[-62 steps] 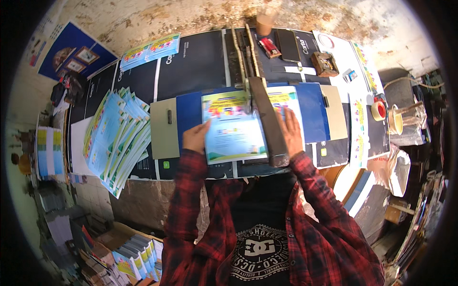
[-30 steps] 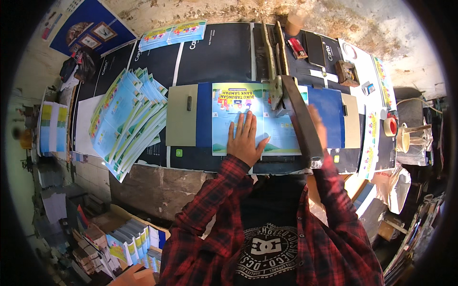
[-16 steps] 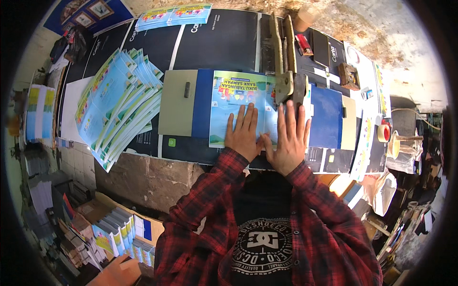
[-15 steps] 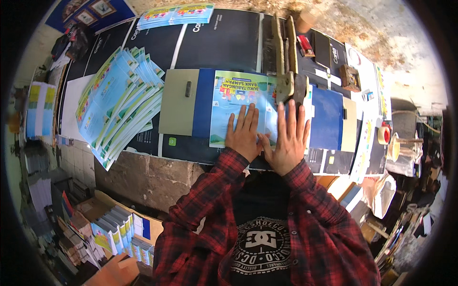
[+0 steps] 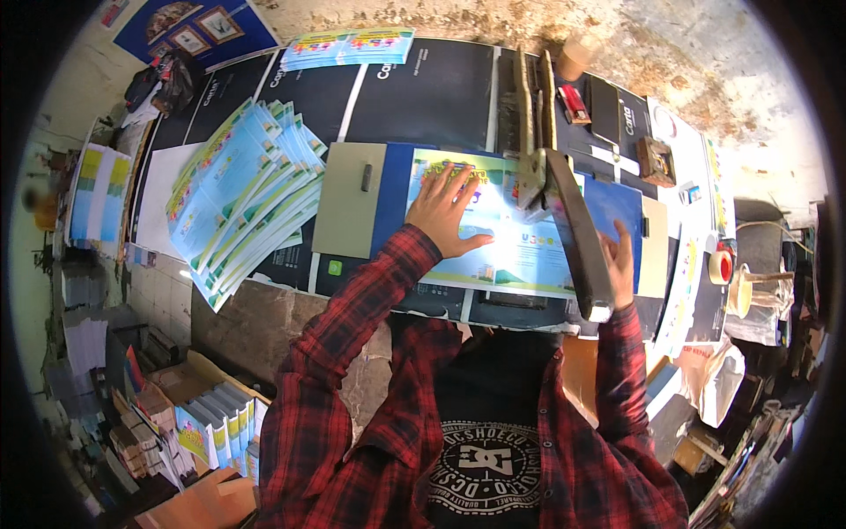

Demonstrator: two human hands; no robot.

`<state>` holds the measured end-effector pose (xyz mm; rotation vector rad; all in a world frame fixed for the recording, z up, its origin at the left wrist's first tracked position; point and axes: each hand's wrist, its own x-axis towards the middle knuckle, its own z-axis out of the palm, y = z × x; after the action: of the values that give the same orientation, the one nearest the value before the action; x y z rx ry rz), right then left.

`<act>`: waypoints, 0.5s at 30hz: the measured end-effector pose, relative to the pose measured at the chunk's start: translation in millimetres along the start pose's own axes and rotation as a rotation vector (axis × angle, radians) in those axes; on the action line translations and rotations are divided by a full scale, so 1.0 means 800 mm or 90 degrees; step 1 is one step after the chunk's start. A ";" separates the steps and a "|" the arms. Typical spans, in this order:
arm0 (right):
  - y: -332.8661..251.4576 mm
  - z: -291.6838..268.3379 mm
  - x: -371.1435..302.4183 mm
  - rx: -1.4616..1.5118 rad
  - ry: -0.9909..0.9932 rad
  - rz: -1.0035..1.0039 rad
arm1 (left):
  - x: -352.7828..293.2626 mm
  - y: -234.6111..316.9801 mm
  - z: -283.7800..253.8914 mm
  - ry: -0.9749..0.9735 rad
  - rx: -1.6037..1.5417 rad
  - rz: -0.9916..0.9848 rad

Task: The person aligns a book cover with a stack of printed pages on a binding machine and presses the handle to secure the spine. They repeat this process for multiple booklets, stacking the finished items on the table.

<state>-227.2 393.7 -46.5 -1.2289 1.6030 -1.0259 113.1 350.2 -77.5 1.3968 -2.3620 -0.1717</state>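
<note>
My left hand (image 5: 446,212) lies with fingers spread on a printed cover sheet (image 5: 432,257) in blue, green and yellow. The sheet lies across a blue board (image 5: 397,189) with a beige panel (image 5: 348,198) at its left. A long-arm stapler (image 5: 531,119) reaches over the sheet from the far edge. Its dark lever (image 5: 577,242) points toward me. My right hand (image 5: 622,264) is beside that lever on its right, fingers apart and a little blurred; the lever hides part of it. I cannot tell whether they touch.
Fanned printed sheets (image 5: 251,189) lie at the left, with another stack (image 5: 348,48) at the far edge. Right of the stapler are a red pack (image 5: 573,104), a wooden block (image 5: 655,161) and a tape roll (image 5: 720,267). Boxed booklets (image 5: 211,423) stand low at left.
My left hand has slid up the sheet and spread out. My right hand has left the sheet and moved right, beside the lever. The lever's near end now reaches closer to me.
</note>
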 end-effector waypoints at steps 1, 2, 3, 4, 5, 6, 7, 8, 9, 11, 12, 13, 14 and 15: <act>0.040 0.005 -0.001 0.084 -0.005 -0.017 | -0.002 -0.003 0.003 -0.013 0.009 -0.004; 0.041 0.021 -0.008 0.127 0.010 0.006 | -0.004 -0.005 0.002 -0.016 0.011 -0.009; 0.040 0.033 -0.010 0.053 0.013 -0.034 | -0.005 -0.007 0.000 -0.019 0.014 -0.013; 0.030 0.044 -0.016 -0.024 0.015 -0.070 | -0.011 -0.009 0.000 -0.025 0.013 -0.020; 0.012 0.054 -0.021 -0.101 0.015 -0.111 | -0.014 -0.011 -0.003 -0.028 0.013 -0.025; -0.007 0.063 -0.030 -0.033 0.014 -0.067 | -0.019 -0.015 -0.008 -0.031 0.014 -0.031; -0.009 0.067 -0.031 -0.013 0.000 -0.067 | -0.019 -0.019 -0.011 -0.030 0.014 -0.034; -0.013 0.071 -0.031 0.007 -0.015 -0.066 | -0.020 -0.024 -0.014 -0.030 0.018 -0.035; -0.017 0.072 -0.033 -0.009 -0.024 -0.015 | -0.022 -0.030 -0.016 -0.031 0.022 -0.037; -0.036 0.079 -0.036 -0.047 -0.046 0.088 | -0.027 -0.040 -0.021 -0.034 0.027 -0.042; -0.033 0.084 -0.036 -0.041 -0.060 0.086 | -0.030 -0.045 -0.024 -0.035 0.030 -0.045; -0.029 0.088 -0.037 -0.035 -0.070 0.083 | -0.032 -0.049 -0.027 -0.036 0.031 -0.045; -0.025 0.092 -0.038 -0.029 -0.081 0.081 | -0.034 -0.053 -0.030 -0.038 0.036 -0.044; -0.021 0.096 -0.039 -0.022 -0.091 0.078 | -0.036 -0.057 -0.033 -0.040 0.041 -0.043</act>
<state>-145.2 412.5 -49.8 -1.1838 1.5702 -0.8178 172.9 355.1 -74.6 1.5245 -2.3924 -0.1612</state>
